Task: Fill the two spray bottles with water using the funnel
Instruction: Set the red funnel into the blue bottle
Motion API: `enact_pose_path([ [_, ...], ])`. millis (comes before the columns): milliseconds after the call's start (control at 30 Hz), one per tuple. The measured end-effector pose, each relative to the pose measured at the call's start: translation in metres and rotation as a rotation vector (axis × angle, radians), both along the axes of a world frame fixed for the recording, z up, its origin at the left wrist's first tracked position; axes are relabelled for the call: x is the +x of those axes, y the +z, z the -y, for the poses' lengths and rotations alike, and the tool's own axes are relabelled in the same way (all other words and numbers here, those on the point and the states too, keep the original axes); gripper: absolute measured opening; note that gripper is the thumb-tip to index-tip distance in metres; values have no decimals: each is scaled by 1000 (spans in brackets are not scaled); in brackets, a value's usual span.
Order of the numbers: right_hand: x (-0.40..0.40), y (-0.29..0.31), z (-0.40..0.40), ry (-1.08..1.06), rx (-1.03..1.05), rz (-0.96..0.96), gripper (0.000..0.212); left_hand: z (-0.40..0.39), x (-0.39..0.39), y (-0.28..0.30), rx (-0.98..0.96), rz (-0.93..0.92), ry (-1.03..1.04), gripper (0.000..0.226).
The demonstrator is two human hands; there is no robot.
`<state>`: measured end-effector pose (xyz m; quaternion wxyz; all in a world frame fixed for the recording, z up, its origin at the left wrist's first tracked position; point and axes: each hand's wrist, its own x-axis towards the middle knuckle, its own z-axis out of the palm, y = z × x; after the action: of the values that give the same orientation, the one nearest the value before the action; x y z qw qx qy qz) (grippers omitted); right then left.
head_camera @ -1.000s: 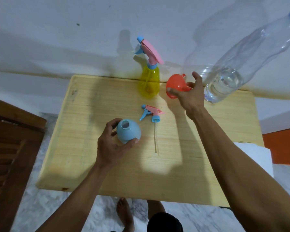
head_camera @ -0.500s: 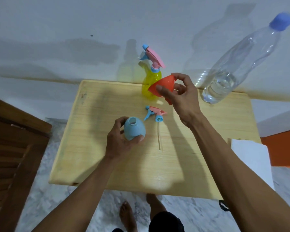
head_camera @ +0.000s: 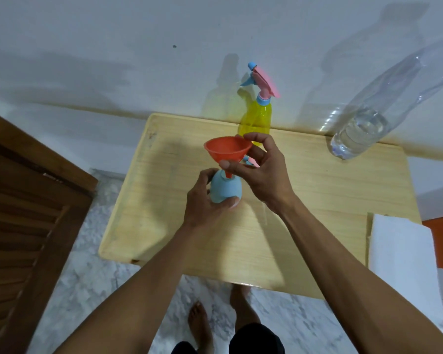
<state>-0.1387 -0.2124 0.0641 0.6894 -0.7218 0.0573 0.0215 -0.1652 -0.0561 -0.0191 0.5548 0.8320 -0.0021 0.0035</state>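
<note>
Half a second on, the right hand [head_camera: 262, 172] has carried the orange plastic funnel [head_camera: 226, 152] from near the yellow trigger-capped spray bottle [head_camera: 256, 121] into the mouth of the small blue bottle [head_camera: 225, 190], gripped by the left hand [head_camera: 206, 203]. Neither bottle looks filled; the clear water bottle [head_camera: 384, 108] waits capped.

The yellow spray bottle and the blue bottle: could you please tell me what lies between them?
In the head view, the orange funnel and the right hand holding it lie between the yellow spray bottle and the blue bottle.
</note>
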Motion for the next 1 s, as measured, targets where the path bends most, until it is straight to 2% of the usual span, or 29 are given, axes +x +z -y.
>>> enact_pose_path([
  [133,-6,-6,2,39,-45,10,81,-1,1,-1,-2,-24,-3,70],
  [300,-16,-12,1,80,-92,2,85,0,0,-2,1,-8,-28,81],
  [633,-27,-16,-1,56,-62,7,109,1,-2,3,-14,-48,-14,76],
  [867,-36,-20,-4,26,-21,-1,109,3,-3,5,-26,-70,-8,78],
  [1000,-39,-16,-3,31,-59,-8,116,2,-4,7,-34,-87,-14,78],
])
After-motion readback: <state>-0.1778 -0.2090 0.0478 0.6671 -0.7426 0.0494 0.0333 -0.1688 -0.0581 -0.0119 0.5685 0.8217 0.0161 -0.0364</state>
